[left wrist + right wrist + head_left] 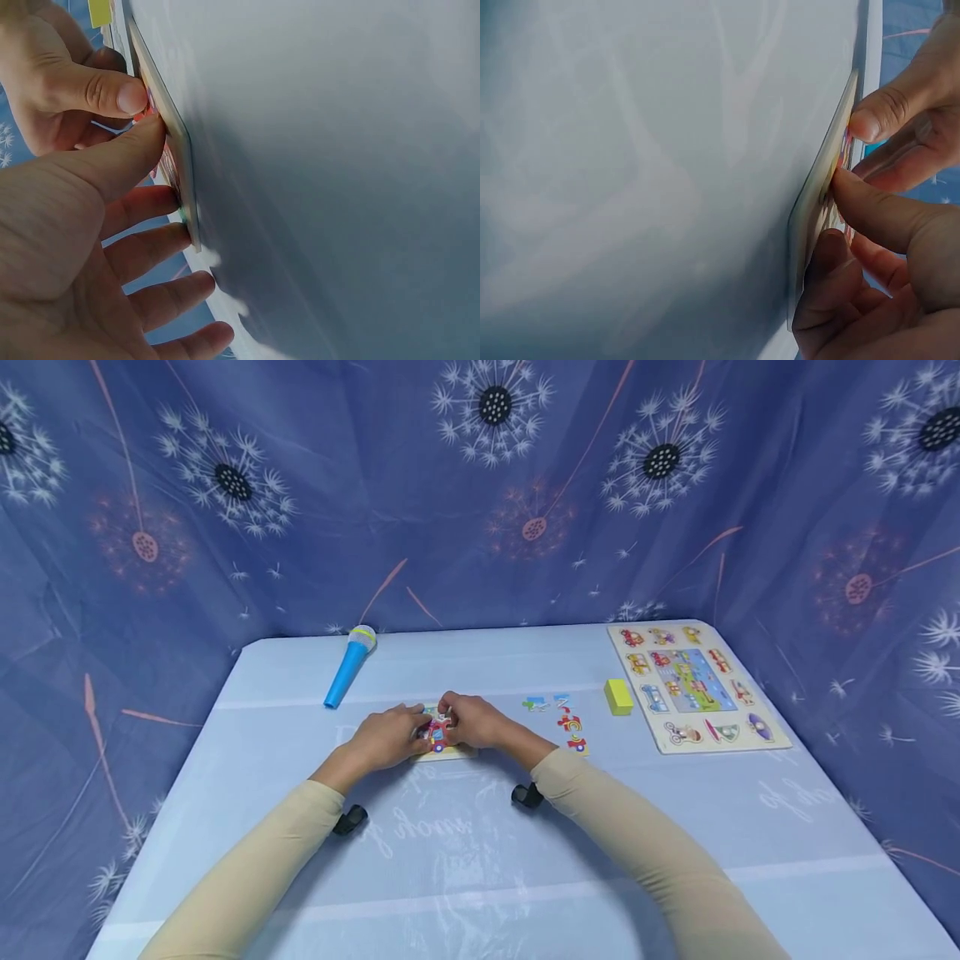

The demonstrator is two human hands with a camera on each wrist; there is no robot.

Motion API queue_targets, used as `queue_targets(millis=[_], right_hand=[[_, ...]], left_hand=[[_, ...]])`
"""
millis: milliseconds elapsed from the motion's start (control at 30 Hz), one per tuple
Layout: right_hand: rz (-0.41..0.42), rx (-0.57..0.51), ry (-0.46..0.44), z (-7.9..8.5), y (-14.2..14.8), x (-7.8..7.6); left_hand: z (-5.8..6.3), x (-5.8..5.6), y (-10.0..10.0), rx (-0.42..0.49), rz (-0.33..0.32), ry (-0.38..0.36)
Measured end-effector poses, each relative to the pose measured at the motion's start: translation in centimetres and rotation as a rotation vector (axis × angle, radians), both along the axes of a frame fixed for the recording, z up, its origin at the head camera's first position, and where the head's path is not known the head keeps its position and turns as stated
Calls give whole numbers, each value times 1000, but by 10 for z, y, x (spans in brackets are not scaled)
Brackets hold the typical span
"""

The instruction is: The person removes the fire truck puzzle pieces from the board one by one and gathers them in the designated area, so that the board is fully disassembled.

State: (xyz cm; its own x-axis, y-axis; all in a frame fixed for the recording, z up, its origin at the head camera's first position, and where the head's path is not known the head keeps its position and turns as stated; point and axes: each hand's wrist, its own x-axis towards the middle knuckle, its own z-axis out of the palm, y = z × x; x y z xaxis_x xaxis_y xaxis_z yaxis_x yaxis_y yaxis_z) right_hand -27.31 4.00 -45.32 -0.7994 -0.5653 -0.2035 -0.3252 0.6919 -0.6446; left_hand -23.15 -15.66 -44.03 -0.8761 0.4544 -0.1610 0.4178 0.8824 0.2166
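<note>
In the head view a small jigsaw board (450, 754) with a red vehicle picture (439, 735) lies flat on the table between both hands. My left hand (386, 737) rests at its left side, thumb tip on the picture, fingers extended and spread along the edge in the left wrist view. My right hand (474, 721) bends its fingers over the right part, thumb and curled fingers pinching a puzzle piece (140, 115), mostly hidden by the fingertips. The board's pale edge (810, 202) shows in the right wrist view.
Loose jigsaw pieces (572, 724) lie right of the hands, with a yellow block (618, 697) beyond them. A larger picture puzzle board (652, 727) lies at the right. A blue toy microphone (347, 672) lies back left. A patterned blue curtain (375, 527) surrounds the table.
</note>
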Motion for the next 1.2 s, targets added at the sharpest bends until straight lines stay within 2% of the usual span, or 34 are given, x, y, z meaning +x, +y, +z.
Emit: queue_targets(millis=[367,567,700,833,1033,1200], right_hand=[[40,60,57,4,2,-4],[24,9,64,1,12,-6],[9,-73,54,-2,37,-4],[-40,-109,44,-1,79,1],[-139,-50,35,-2,143,1],[-174,20,4,-2,164,-1]], left_hand=[[-1,-1,0,-9,-4,1],[-1,-1,0,-18,1,2],[-2,-2,1,-24,-2,4],[-3,-1,2,-24,-3,2],[-2,0,1,-24,0,0],[-2,0,1,-15,2,0]])
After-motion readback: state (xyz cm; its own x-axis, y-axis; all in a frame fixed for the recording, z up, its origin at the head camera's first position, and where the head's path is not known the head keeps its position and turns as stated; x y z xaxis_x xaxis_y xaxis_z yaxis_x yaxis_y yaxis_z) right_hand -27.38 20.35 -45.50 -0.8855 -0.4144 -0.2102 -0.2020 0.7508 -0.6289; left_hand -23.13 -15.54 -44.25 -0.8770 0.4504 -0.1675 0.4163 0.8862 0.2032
